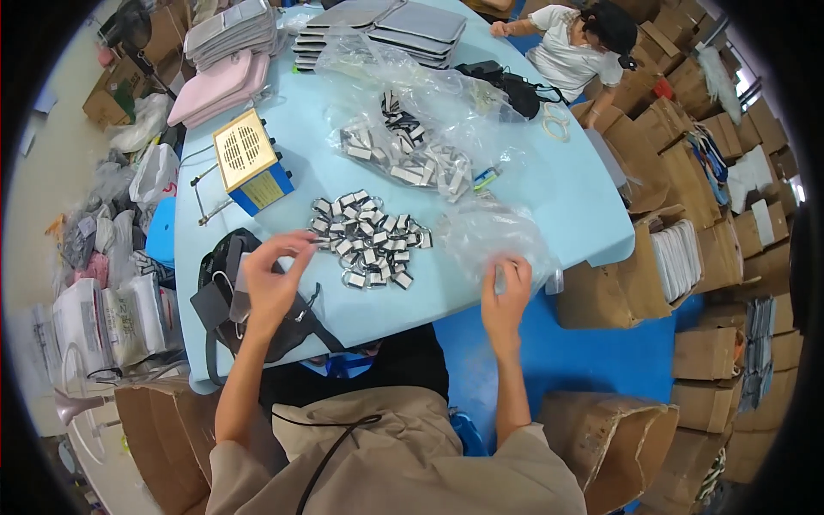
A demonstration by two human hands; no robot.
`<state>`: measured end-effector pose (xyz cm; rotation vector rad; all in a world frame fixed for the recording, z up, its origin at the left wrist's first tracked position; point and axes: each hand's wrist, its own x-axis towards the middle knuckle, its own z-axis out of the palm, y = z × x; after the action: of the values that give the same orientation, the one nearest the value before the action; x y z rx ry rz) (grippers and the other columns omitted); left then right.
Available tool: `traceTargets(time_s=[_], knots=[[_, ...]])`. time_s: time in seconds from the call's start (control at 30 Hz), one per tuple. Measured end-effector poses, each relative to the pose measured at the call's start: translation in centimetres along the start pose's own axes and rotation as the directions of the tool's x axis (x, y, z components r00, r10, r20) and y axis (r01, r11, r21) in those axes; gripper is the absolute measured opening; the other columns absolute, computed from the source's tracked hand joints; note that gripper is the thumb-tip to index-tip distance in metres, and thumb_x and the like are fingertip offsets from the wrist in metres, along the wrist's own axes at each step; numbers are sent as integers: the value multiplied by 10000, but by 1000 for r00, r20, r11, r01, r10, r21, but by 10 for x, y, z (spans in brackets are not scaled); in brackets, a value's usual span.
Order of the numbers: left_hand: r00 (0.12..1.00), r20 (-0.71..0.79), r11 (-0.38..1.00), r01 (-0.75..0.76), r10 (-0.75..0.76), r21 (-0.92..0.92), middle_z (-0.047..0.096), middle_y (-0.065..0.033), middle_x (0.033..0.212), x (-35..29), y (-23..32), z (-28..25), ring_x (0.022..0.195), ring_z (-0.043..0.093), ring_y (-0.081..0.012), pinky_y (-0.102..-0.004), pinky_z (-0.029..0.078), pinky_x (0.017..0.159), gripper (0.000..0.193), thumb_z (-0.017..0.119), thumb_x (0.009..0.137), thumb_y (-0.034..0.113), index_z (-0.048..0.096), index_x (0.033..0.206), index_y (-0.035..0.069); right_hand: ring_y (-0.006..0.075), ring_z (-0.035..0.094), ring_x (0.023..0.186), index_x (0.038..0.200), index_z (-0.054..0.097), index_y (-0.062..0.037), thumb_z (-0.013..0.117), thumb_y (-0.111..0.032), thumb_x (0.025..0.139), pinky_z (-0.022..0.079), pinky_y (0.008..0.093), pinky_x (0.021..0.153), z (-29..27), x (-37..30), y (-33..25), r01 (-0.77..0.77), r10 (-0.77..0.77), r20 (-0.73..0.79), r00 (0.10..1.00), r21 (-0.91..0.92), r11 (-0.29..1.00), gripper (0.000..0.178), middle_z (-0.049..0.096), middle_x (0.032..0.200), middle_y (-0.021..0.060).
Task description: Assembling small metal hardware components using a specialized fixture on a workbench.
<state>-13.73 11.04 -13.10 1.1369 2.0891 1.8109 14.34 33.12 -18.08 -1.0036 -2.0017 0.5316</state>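
Observation:
A loose pile of small white-and-black pieces with metal rings, like keychains (371,239), lies on the light blue table. My left hand (276,270) is at the pile's left edge, thumb and forefinger pinched together; whatever is between the tips is too small to make out. On the right, my right hand (506,292) has its fingers curled at the near edge of a clear plastic bag (493,236) lying flat beside the pile. Farther back, a large clear bag (412,159) holds more of the same pieces.
A gold-and-blue box-shaped device (249,159) stands left of the pile. A black bag (283,313) lies at the near left edge. Grey cases (382,34) and pink cases (221,86) are stacked behind. Another person (571,51) sits at far right, near cardboard boxes (614,283).

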Motion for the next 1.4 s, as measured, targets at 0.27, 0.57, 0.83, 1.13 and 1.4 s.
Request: traceTargets(time_s=[0.27,0.57,0.83,1.13,1.4], knots=[[976,198,987,62,-91,145,782,-79,1015,50,-14,30,785,719,-111,-260,549,627,121,748,903,60,757,1017,19,393,650,985,1081,722,-33,666,-139,891,520,473,858,40,35,56,98,-103,253,962,33,995,224,691,1093,204],[875,408,807,-430,262,405,757,-176,969,215,-63,154,880,734,-352,-445,589,784,165,656,879,52,769,998,28,407,660,1035,1139,745,-126,732,-306,855,529,506,905,80,45,60,173,-99,273,957,-264,949,337,701,1140,187],[909,412,589,-362,53,722,687,-113,1049,228,-88,194,967,704,-342,-463,569,795,119,793,773,97,770,889,108,381,664,1074,1129,749,-166,729,-402,862,526,496,929,79,43,53,35,41,266,963,-278,960,357,717,1157,139],[981,-57,973,-177,187,148,694,-103,1020,195,-46,171,821,710,-228,-320,563,711,101,730,940,104,678,975,25,401,669,1044,1089,733,-140,676,-337,871,532,513,872,98,48,63,60,13,345,939,-200,978,298,706,1115,168],[993,5,934,-106,115,-341,663,-156,1300,154,-1,135,1053,694,-199,-299,545,873,123,589,1057,128,517,1038,30,459,660,1009,1126,691,-72,621,-237,903,528,537,874,84,51,44,-98,205,348,915,-301,949,286,688,1072,255]])
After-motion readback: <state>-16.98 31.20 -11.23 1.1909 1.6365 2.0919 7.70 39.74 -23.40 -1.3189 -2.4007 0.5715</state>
